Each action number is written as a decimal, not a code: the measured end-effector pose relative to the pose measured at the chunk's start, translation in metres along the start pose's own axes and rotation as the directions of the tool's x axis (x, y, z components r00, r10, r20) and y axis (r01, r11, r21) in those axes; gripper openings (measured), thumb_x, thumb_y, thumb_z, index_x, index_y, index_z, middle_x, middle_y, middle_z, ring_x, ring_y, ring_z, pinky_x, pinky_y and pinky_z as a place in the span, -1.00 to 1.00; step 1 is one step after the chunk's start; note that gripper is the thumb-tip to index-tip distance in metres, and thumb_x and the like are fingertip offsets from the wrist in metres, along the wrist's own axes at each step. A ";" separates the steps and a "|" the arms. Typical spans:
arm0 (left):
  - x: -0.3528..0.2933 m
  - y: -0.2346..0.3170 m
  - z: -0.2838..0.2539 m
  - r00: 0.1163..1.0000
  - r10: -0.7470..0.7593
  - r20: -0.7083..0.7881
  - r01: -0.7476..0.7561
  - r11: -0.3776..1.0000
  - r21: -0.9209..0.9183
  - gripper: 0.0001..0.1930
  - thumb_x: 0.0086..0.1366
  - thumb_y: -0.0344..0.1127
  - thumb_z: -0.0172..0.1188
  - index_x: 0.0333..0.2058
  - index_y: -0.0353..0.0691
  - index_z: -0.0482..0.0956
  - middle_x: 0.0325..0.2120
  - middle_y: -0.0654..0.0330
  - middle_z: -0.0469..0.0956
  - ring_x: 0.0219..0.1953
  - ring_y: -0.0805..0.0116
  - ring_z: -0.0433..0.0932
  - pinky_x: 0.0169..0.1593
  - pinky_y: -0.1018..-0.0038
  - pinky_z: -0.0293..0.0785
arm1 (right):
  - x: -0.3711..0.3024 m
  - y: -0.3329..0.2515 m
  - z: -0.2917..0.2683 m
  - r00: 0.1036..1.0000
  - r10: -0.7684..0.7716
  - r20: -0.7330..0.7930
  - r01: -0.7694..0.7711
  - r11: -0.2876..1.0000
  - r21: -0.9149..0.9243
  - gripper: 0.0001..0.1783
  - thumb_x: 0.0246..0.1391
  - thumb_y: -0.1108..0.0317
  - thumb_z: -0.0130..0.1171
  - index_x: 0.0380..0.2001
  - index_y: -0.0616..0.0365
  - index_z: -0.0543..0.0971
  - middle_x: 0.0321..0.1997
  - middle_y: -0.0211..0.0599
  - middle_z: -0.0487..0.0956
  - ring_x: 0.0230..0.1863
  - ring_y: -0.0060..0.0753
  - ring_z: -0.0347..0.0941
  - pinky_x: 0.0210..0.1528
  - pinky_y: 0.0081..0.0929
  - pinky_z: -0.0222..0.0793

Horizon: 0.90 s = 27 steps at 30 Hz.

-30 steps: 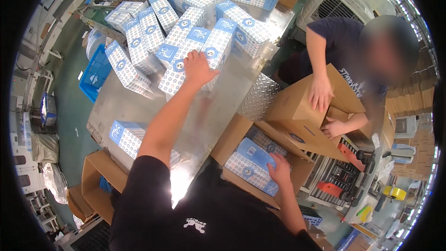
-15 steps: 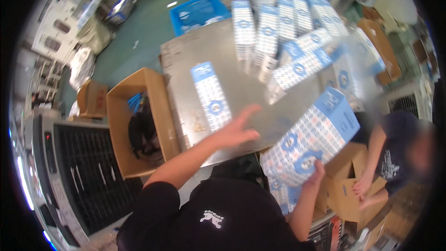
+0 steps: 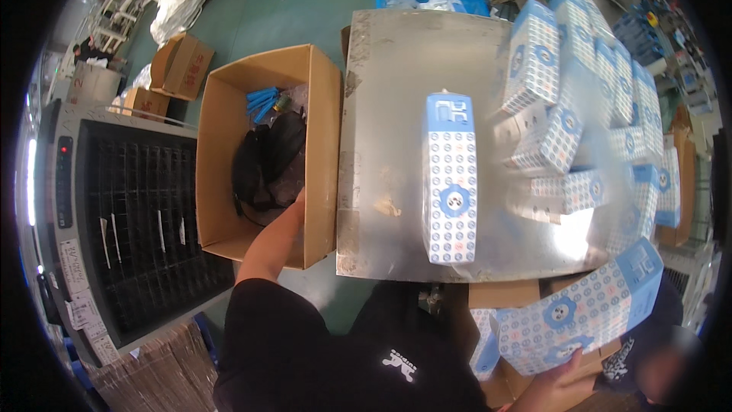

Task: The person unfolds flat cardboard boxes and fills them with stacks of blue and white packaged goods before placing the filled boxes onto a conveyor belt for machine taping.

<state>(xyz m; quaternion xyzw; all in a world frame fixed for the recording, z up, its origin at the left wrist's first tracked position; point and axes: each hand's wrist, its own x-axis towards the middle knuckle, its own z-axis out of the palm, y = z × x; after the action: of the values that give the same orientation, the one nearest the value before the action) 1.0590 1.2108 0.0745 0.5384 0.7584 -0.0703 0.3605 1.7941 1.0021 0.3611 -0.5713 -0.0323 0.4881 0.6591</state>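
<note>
- A shiny metal desk (image 3: 396,107) is carrying blue-and-white patterned cartons (image 3: 451,183).
- The left hand (image 3: 293,202) is reaching into the open brown cardboard box (image 3: 221,130); its fingers are hidden, so I cannot tell.
- The right hand (image 3: 560,374) fingers are gripping a blue-and-white carton (image 3: 579,313).

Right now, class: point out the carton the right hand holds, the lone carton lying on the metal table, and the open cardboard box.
held carton (image 3: 583,313), head view, patterned broad face
lone carton (image 3: 451,179), head view, middle of top face
open cardboard box (image 3: 324,160), head view, right wall

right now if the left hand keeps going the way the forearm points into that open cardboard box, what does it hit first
Most likely the black bag lying in the open cardboard box. The left hand is mostly hidden behind the box's near wall, pointing at the bag; depth is unclear, so it may already touch it. Blue items lie beyond.
</note>
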 end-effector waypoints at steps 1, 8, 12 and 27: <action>0.004 0.011 0.007 1.000 -0.001 -0.012 0.002 0.999 0.039 -0.78 0.26 -0.23 0.26 -0.18 -0.15 0.73 -0.11 0.11 0.68 -0.07 0.02 0.62 -0.01 0.22 0.51 | 0.002 -0.004 0.020 0.993 0.006 0.116 -0.004 1.000 -0.021 -0.06 0.22 -0.23 -0.04 0.50 0.14 0.10 0.52 -0.04 0.19 0.44 0.07 0.18 0.44 0.08 0.14; 0.023 0.073 0.041 0.997 0.055 -0.061 -0.039 0.969 0.242 -0.77 0.20 -0.19 0.30 -0.18 -0.06 0.74 -0.04 0.17 0.62 0.03 0.08 0.52 0.07 0.08 0.40 | -0.002 0.004 0.083 0.999 -0.041 0.015 0.042 0.996 -0.078 -0.10 0.18 -0.11 0.01 0.47 0.17 0.17 0.47 -0.05 0.23 0.42 0.03 0.20 0.43 0.01 0.13; 0.009 0.044 0.033 0.990 0.037 -0.138 0.005 0.955 0.298 -0.76 0.17 -0.16 0.32 -0.18 -0.02 0.75 -0.01 0.20 0.59 0.08 0.11 0.46 0.12 0.00 0.33 | 0.009 0.007 0.061 0.937 0.099 0.336 -0.029 0.978 -0.208 -0.07 0.13 -0.14 0.05 0.46 0.18 0.18 0.47 -0.06 0.22 0.40 0.04 0.20 0.41 0.01 0.14; -0.127 0.015 -0.209 0.889 -0.307 -0.339 -0.140 0.521 -0.842 -0.71 0.47 -0.18 0.21 0.00 -0.25 0.62 -0.23 0.34 0.60 -0.22 0.49 0.59 -0.13 0.49 0.51 | 0.006 0.008 -0.011 0.933 0.076 0.351 -0.034 0.992 -0.123 -0.06 0.12 -0.17 0.03 0.46 0.14 0.19 0.46 -0.07 0.26 0.41 0.08 0.20 0.42 0.04 0.13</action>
<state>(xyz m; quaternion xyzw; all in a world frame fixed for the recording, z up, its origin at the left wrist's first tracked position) 0.9936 1.2237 0.3104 0.2560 0.7819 0.4159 0.3875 1.7985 0.9974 0.3478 -0.5116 -0.1627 0.5987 0.5944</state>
